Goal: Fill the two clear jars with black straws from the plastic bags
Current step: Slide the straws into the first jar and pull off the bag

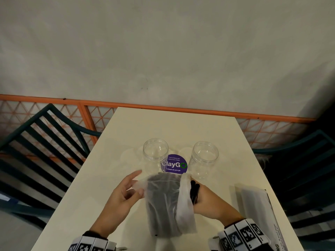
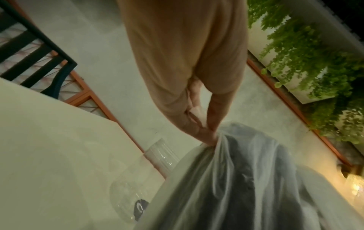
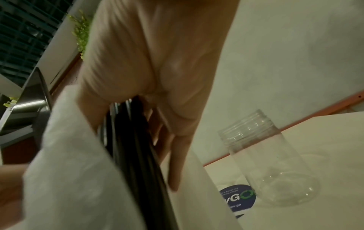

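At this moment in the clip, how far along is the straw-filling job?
Early. Done: only a bag opened. In hand: the left hand pinches the plastic bag by its mouth, while the right hand grips a bunch of black straws at its opening. Left: both the left jar and right jar stand empty; a second bag lies untouched.

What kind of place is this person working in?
Probably an office pantry or cafe seating area: a round table sticker says "Let's keep our pantries clean", slatted chairs flank the cream table, and hanging plants decorate it.
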Motion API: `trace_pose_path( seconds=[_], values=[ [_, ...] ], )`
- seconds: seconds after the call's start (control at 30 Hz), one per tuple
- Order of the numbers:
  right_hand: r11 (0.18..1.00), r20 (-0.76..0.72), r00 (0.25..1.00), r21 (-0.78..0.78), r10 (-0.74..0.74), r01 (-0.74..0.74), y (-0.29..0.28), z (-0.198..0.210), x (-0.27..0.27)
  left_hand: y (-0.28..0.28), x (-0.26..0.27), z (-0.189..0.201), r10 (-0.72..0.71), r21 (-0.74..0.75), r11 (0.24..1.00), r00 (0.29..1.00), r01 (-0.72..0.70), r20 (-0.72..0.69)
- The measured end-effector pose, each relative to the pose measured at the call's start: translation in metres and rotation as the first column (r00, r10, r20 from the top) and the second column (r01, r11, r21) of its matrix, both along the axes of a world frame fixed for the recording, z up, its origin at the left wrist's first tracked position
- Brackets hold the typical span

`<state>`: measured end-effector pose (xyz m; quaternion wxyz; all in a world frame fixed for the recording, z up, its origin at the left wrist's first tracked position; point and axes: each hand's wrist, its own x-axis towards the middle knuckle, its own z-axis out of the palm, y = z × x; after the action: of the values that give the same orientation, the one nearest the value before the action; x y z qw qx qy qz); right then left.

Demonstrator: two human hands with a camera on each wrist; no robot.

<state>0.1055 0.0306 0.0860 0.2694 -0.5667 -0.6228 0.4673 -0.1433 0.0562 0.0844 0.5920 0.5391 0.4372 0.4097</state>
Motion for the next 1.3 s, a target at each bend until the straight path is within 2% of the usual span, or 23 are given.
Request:
trace_pose_path(
  seconds=[0.07, 0.1, 0.2, 0.3, 0.37, 0.47, 0.53, 0.63, 0.67, 0.77, 0.83, 1.0, 1.07, 1.13, 1.2, 1.3],
  values=[
    [0.996, -0.012, 0.996, 0.037, -0.083, 0.083, 0.000, -0.004, -0.002, -0.001, 0.000, 0.005, -0.107, 0.027, 0.994, 0.993, 0.109, -0.055],
    [0.991, -0.032, 0.992, 0.056, -0.119, 0.121, 0.001, -0.004, -0.004, -0.002, 0.001, 0.007, -0.110, 0.038, 0.993, 0.991, 0.113, -0.074],
    [0.984, -0.051, 0.988, 0.097, -0.147, 0.152, 0.001, -0.005, -0.013, 0.004, 0.003, 0.003, 0.092, 0.099, 0.992, 0.980, -0.075, -0.177],
    [0.970, -0.140, 0.977, 0.157, -0.163, 0.184, -0.001, -0.004, -0.017, 0.007, 0.005, -0.007, 0.134, 0.116, 0.987, 0.970, -0.112, -0.204],
    [0.965, -0.196, 0.964, 0.157, -0.179, 0.211, -0.002, -0.006, -0.015, 0.006, 0.009, -0.013, 0.101, 0.048, 0.994, 0.987, -0.096, -0.124],
    [0.973, -0.247, 0.955, 0.122, -0.162, 0.197, -0.004, -0.007, -0.013, 0.003, 0.011, -0.014, 0.073, -0.139, 0.988, 0.994, -0.061, 0.078],
    [0.976, -0.205, 0.966, 0.112, -0.159, 0.184, -0.004, -0.008, -0.014, 0.002, 0.009, -0.014, 0.005, -0.130, 0.991, 0.991, 0.013, 0.134],
    [0.972, -0.147, 0.974, 0.131, -0.175, 0.194, -0.003, -0.010, -0.020, 0.002, 0.007, -0.010, -0.095, -0.038, 0.995, 0.994, 0.096, 0.045],
    [0.971, -0.139, 0.974, 0.137, -0.178, 0.197, -0.002, -0.009, -0.023, 0.003, 0.008, -0.009, -0.074, -0.016, 0.997, 0.997, 0.074, 0.009],
    [0.970, -0.143, 0.974, 0.143, -0.178, 0.198, 0.000, -0.006, -0.029, 0.007, 0.010, -0.012, 0.101, 0.021, 0.995, 0.995, -0.101, -0.020],
    [0.967, -0.180, 0.965, 0.136, -0.189, 0.214, 0.000, -0.004, -0.030, 0.007, 0.013, -0.014, 0.132, 0.023, 0.991, 0.991, -0.132, -0.011],
    [0.961, -0.241, 0.948, 0.132, -0.208, 0.245, 0.001, -0.002, -0.035, 0.007, 0.015, -0.016, 0.052, -0.067, 0.997, 0.996, -0.047, 0.074],
    [0.959, -0.248, 0.948, 0.147, -0.201, 0.242, 0.003, 0.001, -0.036, 0.008, 0.014, -0.018, -0.041, -0.051, 0.998, 0.991, 0.048, 0.128],
    [0.962, -0.243, 0.955, 0.165, -0.173, 0.216, 0.004, 0.005, -0.036, 0.008, 0.011, -0.018, -0.112, -0.010, 0.993, 0.986, 0.114, 0.122],
    [0.966, -0.230, 0.961, 0.171, -0.153, 0.194, 0.004, 0.007, -0.036, 0.010, 0.009, -0.021, -0.065, -0.001, 0.998, 0.995, 0.065, 0.080],
    [0.962, -0.225, 0.958, 0.166, -0.175, 0.215, 0.007, 0.004, -0.036, 0.013, 0.009, -0.030, 0.130, 0.020, 0.991, 0.991, -0.130, 0.034]
  ],
)
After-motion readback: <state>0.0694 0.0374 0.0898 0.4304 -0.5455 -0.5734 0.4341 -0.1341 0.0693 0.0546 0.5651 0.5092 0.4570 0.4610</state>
